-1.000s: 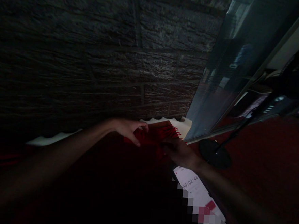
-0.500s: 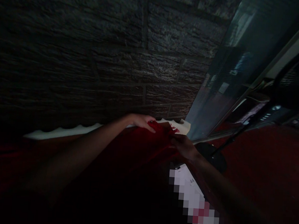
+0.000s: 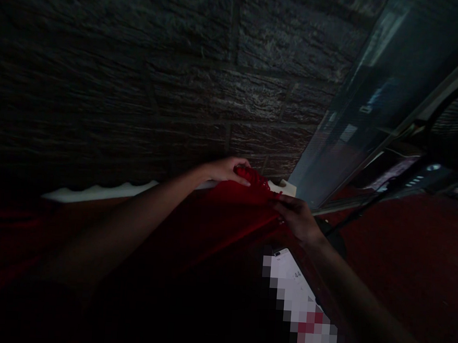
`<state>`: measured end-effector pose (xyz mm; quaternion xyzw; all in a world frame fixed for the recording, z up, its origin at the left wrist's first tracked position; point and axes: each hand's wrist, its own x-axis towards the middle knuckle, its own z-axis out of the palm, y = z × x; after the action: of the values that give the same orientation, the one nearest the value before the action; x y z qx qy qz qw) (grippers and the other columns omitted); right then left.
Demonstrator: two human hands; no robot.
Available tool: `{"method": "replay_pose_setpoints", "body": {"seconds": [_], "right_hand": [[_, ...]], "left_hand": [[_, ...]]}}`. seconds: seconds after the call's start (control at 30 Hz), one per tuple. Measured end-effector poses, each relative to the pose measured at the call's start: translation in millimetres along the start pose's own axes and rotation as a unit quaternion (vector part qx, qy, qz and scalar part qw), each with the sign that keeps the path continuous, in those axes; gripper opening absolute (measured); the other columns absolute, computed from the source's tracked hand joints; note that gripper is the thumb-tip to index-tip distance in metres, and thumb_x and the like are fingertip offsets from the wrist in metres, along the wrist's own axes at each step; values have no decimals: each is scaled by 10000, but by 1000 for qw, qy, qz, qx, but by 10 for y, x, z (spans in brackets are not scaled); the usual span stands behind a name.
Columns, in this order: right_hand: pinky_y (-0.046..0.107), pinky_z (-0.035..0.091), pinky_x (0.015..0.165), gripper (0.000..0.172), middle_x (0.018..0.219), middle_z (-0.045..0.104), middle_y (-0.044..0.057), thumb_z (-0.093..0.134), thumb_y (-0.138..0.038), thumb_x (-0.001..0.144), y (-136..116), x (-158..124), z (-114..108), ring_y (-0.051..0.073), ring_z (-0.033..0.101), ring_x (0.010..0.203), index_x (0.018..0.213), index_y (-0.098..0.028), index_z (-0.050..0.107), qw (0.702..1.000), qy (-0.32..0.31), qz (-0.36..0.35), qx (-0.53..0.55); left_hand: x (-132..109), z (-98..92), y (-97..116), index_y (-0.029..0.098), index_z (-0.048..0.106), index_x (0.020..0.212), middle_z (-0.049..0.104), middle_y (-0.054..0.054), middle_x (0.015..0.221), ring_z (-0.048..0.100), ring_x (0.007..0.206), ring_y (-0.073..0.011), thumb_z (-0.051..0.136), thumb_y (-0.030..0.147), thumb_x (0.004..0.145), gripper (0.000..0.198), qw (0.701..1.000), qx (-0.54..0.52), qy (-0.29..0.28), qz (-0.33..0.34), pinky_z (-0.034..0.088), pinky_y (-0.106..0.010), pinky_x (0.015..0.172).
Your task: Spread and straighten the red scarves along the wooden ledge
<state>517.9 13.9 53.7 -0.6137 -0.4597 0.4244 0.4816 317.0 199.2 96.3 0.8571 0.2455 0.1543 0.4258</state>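
A red fringed cloth [image 3: 235, 198] is stretched between my two hands in the dim light. My left hand [image 3: 229, 170] grips its far edge near the wall, thumb on the near side and fingers curled over the top. At the right corner, by the fringe, my right hand [image 3: 296, 214] pinches the cloth between thumb and fingers. The lower part of the cloth fades into darkness toward me. Below my right hand lies a phone [image 3: 290, 275] with its screen lit, partly covered by blurred squares.
A dark stone-block wall [image 3: 187, 95] rises behind the cloth, with a white wavy-edged strip [image 3: 102, 191] along its foot. To the right are a glass panel [image 3: 346, 112], a standing fan [image 3: 456, 119] and a reddish floor [image 3: 400, 241].
My left hand has lifted the cloth's far edge slightly, and my right hand has moved right, drawing the corner taut. The fringe is now bunched between the hands. The view has shifted a little.
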Motion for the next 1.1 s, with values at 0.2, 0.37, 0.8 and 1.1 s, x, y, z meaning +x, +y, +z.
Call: {"method": "replay_pose_setpoints", "body": {"seconds": [0.2, 0.37, 0.8, 1.1], "right_hand": [[270, 467, 623, 336, 791, 721, 64, 648, -472, 802, 288, 27, -181, 210, 657, 767, 875, -164, 761, 972, -8, -23, -235], [273, 483, 671, 261, 860, 754, 69, 644, -364, 796, 272, 33, -210, 227, 689, 828, 902, -163, 772, 957, -16, -21, -288], [287, 495, 675, 326, 820, 748, 68, 713, -436, 741, 299, 38, -360, 218, 669, 776, 858, -138, 777, 975, -80, 17, -205], [290, 508, 732, 534, 839, 741, 46, 858, -649, 561, -65, 271, -362, 196, 650, 796, 785, -177, 745, 990, -66, -38, -118]], "left_hand": [[110, 326, -374, 163, 707, 973, 709, -26, 937, 613, 876, -189, 769, 384, 720, 342, 999, 37, 3, -26, 451, -283, 800], [218, 506, -411, 148, 655, 956, 701, -46, 987, 631, 964, -190, 801, 208, 675, 323, 998, -50, 33, 2, 468, -293, 881], [122, 833, -451, 143, 503, 1382, 650, -139, 1245, 659, 1055, -217, 601, 254, 939, 466, 958, 41, 276, 67, 479, -385, 1042], [-511, 937, -373, 72, 371, 1517, 415, -222, 1575, 384, 1479, -328, 527, 461, 978, 683, 936, 276, 216, -26, 308, -473, 1236]]}}
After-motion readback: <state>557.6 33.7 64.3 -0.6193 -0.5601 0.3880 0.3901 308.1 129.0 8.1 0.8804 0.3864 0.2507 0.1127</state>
